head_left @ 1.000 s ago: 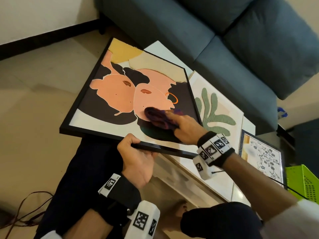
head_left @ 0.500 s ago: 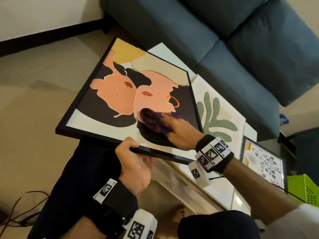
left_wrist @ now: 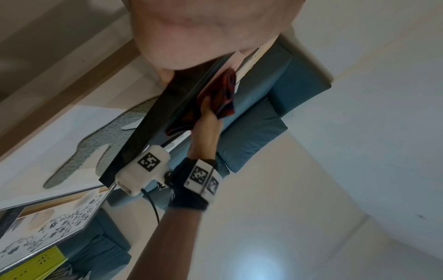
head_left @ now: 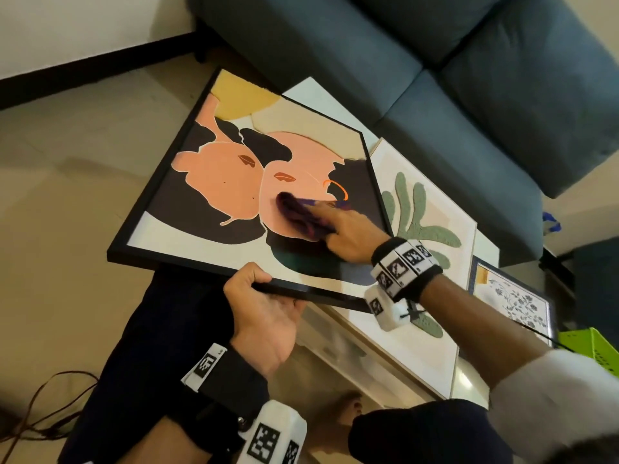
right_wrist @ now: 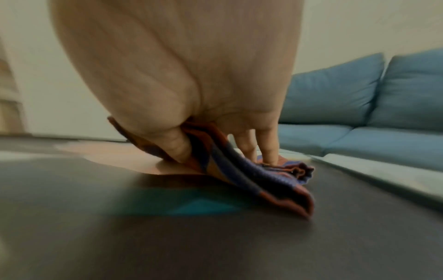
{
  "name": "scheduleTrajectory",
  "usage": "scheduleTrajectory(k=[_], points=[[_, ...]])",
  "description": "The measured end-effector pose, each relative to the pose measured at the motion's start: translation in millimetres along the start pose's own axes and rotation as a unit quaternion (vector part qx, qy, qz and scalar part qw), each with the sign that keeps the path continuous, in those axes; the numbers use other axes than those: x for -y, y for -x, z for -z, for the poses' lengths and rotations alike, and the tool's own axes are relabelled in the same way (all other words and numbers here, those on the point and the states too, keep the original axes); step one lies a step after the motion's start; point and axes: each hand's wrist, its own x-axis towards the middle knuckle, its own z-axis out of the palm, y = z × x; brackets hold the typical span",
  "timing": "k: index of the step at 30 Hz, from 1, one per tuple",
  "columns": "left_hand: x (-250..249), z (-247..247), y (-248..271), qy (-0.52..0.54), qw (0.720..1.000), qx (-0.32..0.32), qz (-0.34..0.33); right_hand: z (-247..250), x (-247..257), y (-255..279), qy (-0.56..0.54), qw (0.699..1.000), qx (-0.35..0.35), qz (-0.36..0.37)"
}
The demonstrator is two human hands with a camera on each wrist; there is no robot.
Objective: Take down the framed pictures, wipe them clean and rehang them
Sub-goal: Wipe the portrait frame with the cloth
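A large black-framed picture (head_left: 234, 182) with peach faces and dark shapes lies tilted over my lap and a low table. My left hand (head_left: 264, 306) grips its near frame edge (head_left: 311, 293), thumb on top. My right hand (head_left: 348, 236) holds a folded purple and red cloth (head_left: 298, 216) and presses it on the glass near the picture's middle. In the right wrist view the thumb pinches the cloth (right_wrist: 251, 178) against the fingers (right_wrist: 268, 151). The left wrist view shows the frame edge (left_wrist: 153, 132) and the cloth (left_wrist: 223, 92) from below.
A white-framed green plant picture (head_left: 422, 229) and a smaller floral picture (head_left: 516, 303) lie on the table (head_left: 482, 242) to the right. A blue sofa (head_left: 435, 78) stands behind. A green basket (head_left: 589, 349) sits at far right, cables (head_left: 43, 413) on the floor at left.
My right hand has slid the cloth leftward and slightly up across the glass. The left hand keeps its grip on the frame edge.
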Motion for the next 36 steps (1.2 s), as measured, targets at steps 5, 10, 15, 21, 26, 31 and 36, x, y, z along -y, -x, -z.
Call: scheduleTrajectory(k=[5, 10, 15, 21, 26, 31, 36], points=[[-2, -2, 2, 0.008, 1.000, 0.001, 0.004, 0, -15, -14, 0.012, 0.999, 0.020, -0.031], [0, 0, 0, -0.007, 1.000, -0.013, 0.004, -7, -10, -6, -0.028, 0.998, 0.029, 0.046], [-2, 0, 2, 0.019, 1.000, 0.018, 0.006, 6, -26, -21, 0.022, 0.999, 0.021, -0.045], [0, -1, 0, 0.013, 1.000, 0.002, 0.007, 8, -28, -22, -0.011, 0.999, 0.039, 0.005], [-2, -2, 1, 0.011, 1.000, 0.003, 0.005, 16, -23, -31, 0.004, 0.999, 0.030, -0.036], [0, -1, -1, -0.005, 1.000, -0.003, 0.004, 6, -18, -36, -0.033, 0.999, 0.040, 0.015], [-2, 0, 0, 0.011, 1.000, 0.017, 0.003, 4, -40, -53, 0.003, 0.998, 0.021, -0.054]])
